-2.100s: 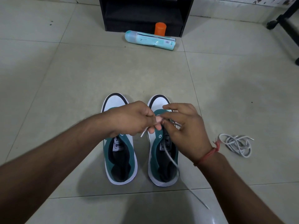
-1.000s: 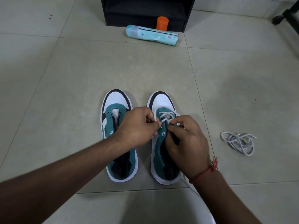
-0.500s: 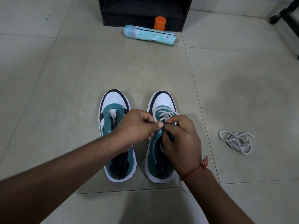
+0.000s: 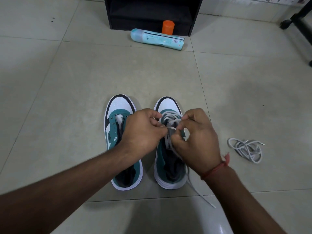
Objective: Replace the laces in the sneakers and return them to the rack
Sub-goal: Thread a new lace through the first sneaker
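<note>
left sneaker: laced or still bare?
Bare. The left sneaker shows open eyelets and an exposed tongue, no lace. The loose lace lies bundled on the floor to the right.

sneakers: two, left sneaker and right sneaker | hands: two, left hand, right hand | laces: two, threaded lace, loose lace | bottle: one | orange cap: one | rack: one

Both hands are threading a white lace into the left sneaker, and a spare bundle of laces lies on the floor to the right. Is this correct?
Not quite. In the head view the left hand and right hand work the white lace on the right sneaker; the left sneaker has no lace. The spare bundle of laces does lie on the floor to the right.
</note>
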